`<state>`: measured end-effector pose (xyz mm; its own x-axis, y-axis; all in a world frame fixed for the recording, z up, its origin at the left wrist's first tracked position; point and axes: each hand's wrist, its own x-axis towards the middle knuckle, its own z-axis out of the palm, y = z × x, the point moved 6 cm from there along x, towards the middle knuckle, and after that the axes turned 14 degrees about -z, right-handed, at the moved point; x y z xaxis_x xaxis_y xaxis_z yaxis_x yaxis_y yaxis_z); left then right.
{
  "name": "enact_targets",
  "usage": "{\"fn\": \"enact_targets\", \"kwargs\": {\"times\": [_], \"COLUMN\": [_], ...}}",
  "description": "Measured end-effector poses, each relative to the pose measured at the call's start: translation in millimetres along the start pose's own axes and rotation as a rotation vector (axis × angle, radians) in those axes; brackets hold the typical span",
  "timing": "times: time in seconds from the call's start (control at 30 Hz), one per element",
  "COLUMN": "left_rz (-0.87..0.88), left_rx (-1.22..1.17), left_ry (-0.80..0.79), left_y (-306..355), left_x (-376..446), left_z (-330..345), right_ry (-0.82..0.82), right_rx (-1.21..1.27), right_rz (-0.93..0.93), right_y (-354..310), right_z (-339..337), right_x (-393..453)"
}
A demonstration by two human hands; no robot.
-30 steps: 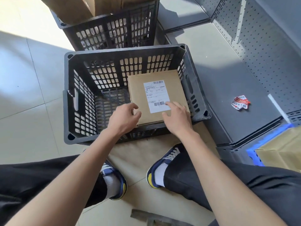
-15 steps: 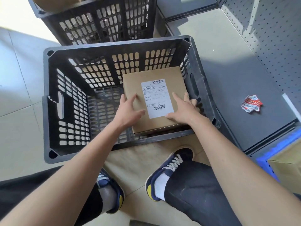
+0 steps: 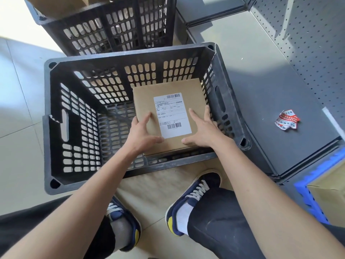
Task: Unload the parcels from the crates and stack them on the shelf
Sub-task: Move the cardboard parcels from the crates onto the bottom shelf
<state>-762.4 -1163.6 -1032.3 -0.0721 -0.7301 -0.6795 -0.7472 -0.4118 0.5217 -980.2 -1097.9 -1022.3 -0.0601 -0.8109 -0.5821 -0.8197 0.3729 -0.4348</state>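
Left hand (image 3: 142, 132): on the near-left corner of the parcel (image 3: 169, 116), thumb lying on top, fingers reaching along the left edge. Honestly more a flat press than a real grab, nothing curled round it that I can see.
Parcel: flat brown box with a white label (image 3: 172, 115), lying in the right half of the near crate (image 3: 56, 116), close against the right wall.
Right hand (image 3: 202, 130): same deal on the near-right side, fingers straight along the edge, thumb across the near end of the top face. Palm pressing, not gripping.
Far crate (image 3: 119, 32): just beyond this one, cardboard poking out the top, so I'd guess more to unload.
Shelf (image 3: 276, 101): grey deck to the right, with a crumpled red-and-white scrap (image 3: 286, 120) lying on it.
How I'd do it: get fingertips under both side edges first. It sits snug to the right wall, so maybe slide it left a bit, then lift level and clear the rim before swinging right.
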Motion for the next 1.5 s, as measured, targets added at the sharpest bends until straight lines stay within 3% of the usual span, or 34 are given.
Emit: {"fn": "enact_targets", "kwargs": {"times": [0.3, 0.53, 0.83, 1.13, 1.5], "left_rz": [0.149, 0.268, 0.385, 0.573, 0.74], "left_rx": [0.021, 0.025, 0.006, 0.093, 0.154], "left_ry": [0.114, 0.265, 0.313, 0.416, 0.374], "left_y": [8, 24, 53, 100, 156], "left_x": [-25, -71, -165, -280, -351], "left_z": [-27, -74, -97, -88, -36], "right_ry": [0.153, 0.406, 0.547, 0.775, 0.943], "right_rx": [0.087, -0.029, -0.12, -0.181, -0.174], "right_rz": [-0.089, -0.221, -0.273, -0.283, -0.158], "right_y": [-37, -79, -106, -88, -32], "right_z": [-18, -34, -76, -120, -140], "right_x": [-17, -63, -156, -268, -372]}}
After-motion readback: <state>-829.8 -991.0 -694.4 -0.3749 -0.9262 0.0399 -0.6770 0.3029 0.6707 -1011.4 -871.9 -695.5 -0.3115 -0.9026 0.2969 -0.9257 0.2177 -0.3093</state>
